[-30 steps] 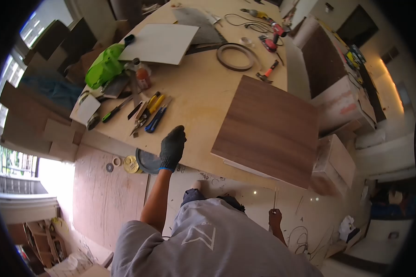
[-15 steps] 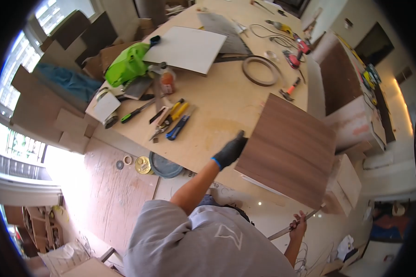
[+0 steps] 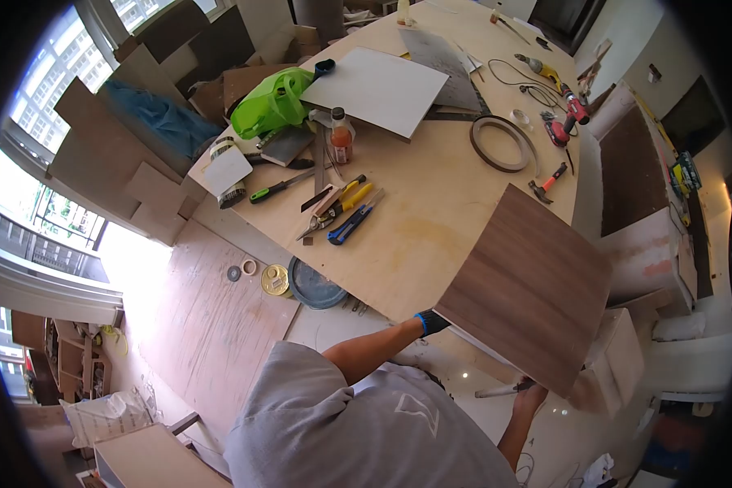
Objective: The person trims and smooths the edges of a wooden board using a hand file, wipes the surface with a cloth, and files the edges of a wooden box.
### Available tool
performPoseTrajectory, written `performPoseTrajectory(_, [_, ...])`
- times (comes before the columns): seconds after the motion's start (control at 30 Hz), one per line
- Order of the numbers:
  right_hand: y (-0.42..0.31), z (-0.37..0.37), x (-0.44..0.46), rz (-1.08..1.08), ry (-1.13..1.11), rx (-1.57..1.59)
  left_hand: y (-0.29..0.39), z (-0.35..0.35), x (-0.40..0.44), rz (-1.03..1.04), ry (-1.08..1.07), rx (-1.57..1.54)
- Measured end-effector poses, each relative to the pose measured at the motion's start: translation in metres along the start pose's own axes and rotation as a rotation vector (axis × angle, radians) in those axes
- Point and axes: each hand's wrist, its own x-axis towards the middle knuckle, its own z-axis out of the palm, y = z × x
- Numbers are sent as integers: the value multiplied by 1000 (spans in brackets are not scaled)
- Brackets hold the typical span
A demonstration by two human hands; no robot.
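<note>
A square panel with brown wood-grain (image 3: pixel 529 285) lies over the near right corner of the worktable (image 3: pixel 415 276), its front part sticking out past the edge. My left hand (image 3: pixel 433 323), in a black glove with a blue cuff, is at the panel's left corner. Its fingers are hidden beneath the panel. At the front edge, my bare right hand (image 3: pixel 531 400) is closed around a thin flat strip (image 3: pixel 493 393) just below the panel. Part of the strip is hidden by the hand and panel.
A utility knife (image 3: pixel 354 224), yellow-handled snips (image 3: pixel 342 203), a bottle (image 3: pixel 341 138) and a green bag (image 3: pixel 272 102) lie left on the table. A white panel (image 3: pixel 376 89), a tape roll (image 3: pixel 503 144), a hammer (image 3: pixel 548 184) and a red drill (image 3: pixel 565 122) are farther back. Boxes (image 3: pixel 614 358) stand right.
My left hand has gone from the tabletop beside the panel to under its left corner. My right hand with the strip has come closer to the panel's front edge. The view has shifted.
</note>
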Motion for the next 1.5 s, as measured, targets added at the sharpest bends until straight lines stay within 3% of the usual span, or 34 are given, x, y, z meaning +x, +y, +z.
performPoseTrajectory(0.1, [15, 3, -4, -5, -17, -68, -3, -19, -18, 60, 134, -18])
performPoseTrajectory(0.23, [74, 2, -3, -201, -59, -176, -2, -58, -55, 168, 326, -26])
performPoseTrajectory(0.27, [33, 24, -37, -143, -200, -246, 2, -68, -66, 204, 363, -25])
performPoseTrajectory(0.3, [44, 13, -35, -46, -389, -301, 8, -76, -75, 232, 392, -19])
performPoseTrajectory(0.37, [56, 25, -44, -236, -571, -345, 23, -91, -96, 295, 451, 3])
performPoseTrajectory(0.43, [68, 59, -65, -430, -374, -322, 39, -102, -114, 360, 507, 27])
performPoseTrajectory(0.5, [18, 74, -85, -34, -552, -178, 56, -106, -127, 412, 542, 56])
performPoseTrajectory(0.53, [29, 82, -84, 21, -584, -115, 62, -104, -130, 433, 551, 71])
performPoseTrajectory(0.67, [27, 88, -76, 194, -695, -3, 79, -88, -125, 467, 553, 141])
performPoseTrajectory(0.87, [39, 83, -67, 89, -765, 87, 76, -82, -125, 530, 523, 103])
performPoseTrajectory(1.0, [46, 78, -57, 155, -857, -14, 73, -87, -120, 602, 468, 24])
performPoseTrajectory(1.13, [47, 78, -57, 138, -821, 107, 68, -99, -107, 665, 416, -63])
performPoseTrajectory(1.33, [34, 63, -29, 133, -823, -20, 50, -123, -85, 761, 290, -191])
performPoseTrajectory(1.43, [43, 46, -11, 27, -714, -319, 18, -166, -77, 840, 218, -295])
performPoseTrajectory(1.47, [23, 43, -21, 3, -678, -292, 4, -191, -67, 872, 203, -328])
performPoseTrajectory(1.5, [59, 19, 8, -176, -655, -442, -34, -259, -2, 850, 283, -375])
